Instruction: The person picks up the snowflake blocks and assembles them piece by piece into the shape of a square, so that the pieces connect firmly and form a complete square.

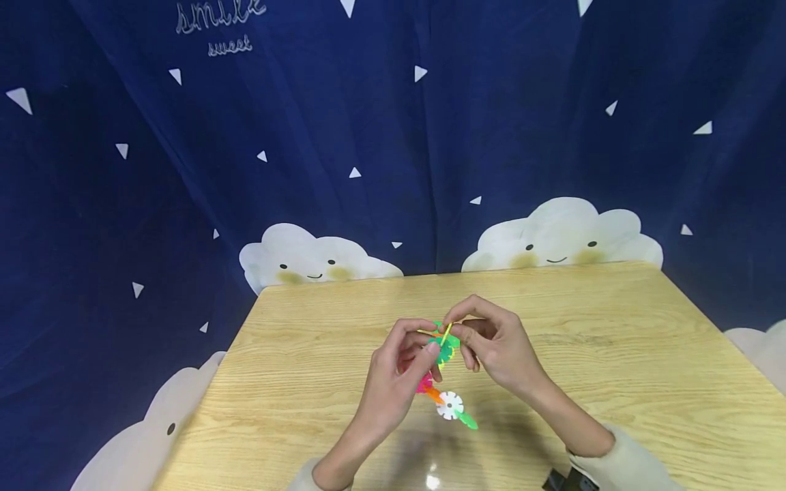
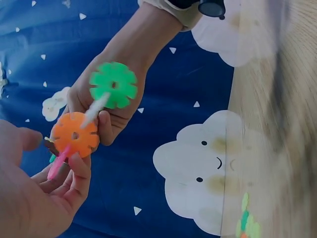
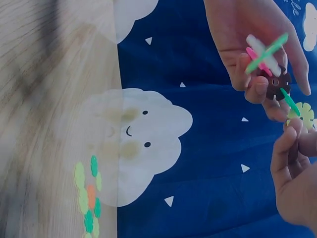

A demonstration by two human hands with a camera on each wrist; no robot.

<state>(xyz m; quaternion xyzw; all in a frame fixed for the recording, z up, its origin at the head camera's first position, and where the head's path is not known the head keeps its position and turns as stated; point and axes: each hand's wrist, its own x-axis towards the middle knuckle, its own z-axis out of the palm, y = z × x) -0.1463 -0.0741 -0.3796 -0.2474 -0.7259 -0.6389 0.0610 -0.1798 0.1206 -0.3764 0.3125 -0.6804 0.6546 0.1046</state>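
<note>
My left hand [image 1: 389,382] holds a chain of slotted plastic snowflake discs in its fingers, over the table. The chain has a dark brown disc [image 3: 281,89], a pink disc [image 1: 424,384], an orange disc [image 2: 77,130], a white disc [image 1: 450,406] and a light green disc [image 2: 113,74] at its lower end. Between thumb and fingers, my right hand [image 1: 500,348] pinches a yellow disc [image 3: 303,113]. It meets a darker green disc [image 3: 290,102] beside the brown one, with both hands' fingertips close together. Fingers partly hide the chain's upper part.
More green, yellow and orange discs [image 3: 82,196] lie on the wooden table [image 1: 614,341], partly behind the hands in the head view. A dark blue curtain [image 1: 368,123] with white clouds and triangles hangs behind the table's far edge.
</note>
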